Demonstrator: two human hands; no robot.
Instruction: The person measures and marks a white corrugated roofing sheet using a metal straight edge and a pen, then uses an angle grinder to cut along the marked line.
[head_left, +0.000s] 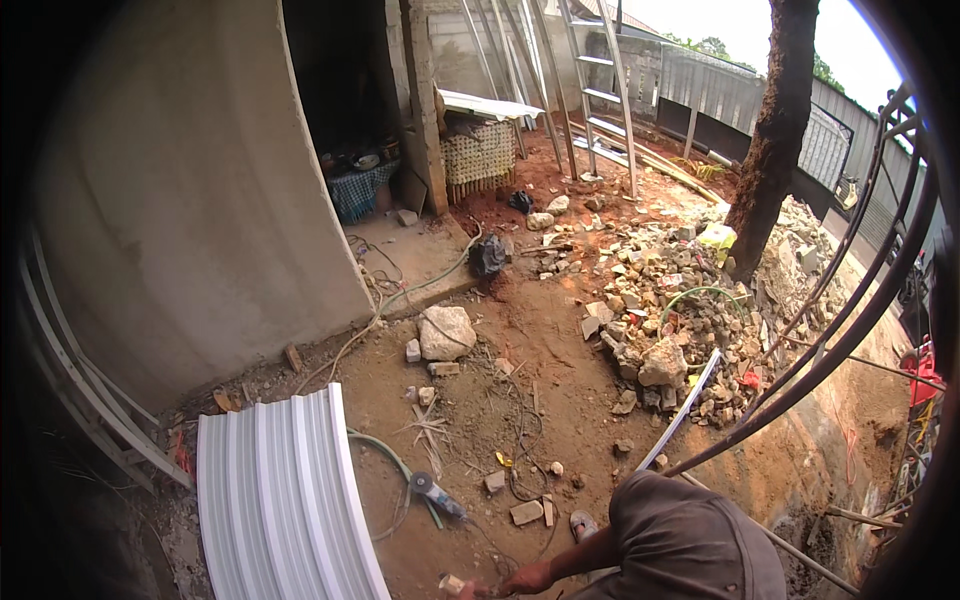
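The ribbed sheet (285, 500) before you looks like smooth metal with a pale sheen. The angle grinder (441, 498) has a casing that looks like plastic. You face a matt plastered wall (200, 200), rough broken rubble (660, 362), a coarse-barked tree trunk (778, 140), a crinkled, glossy plastic bag (487, 256) and a co-worker's matt cloth shirt (690, 540).

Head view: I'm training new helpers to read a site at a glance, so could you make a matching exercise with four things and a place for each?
Things
1. corrugated sheet
2. angle grinder
3. ladder
4. rubble

Places
A. heaped about the foot of the tree trunk
B. at the lower left of the view
C. standing in the upper part, left of the trunk
D. lying near the sheet's right edge

Pairs: 1-B, 2-D, 3-C, 4-A
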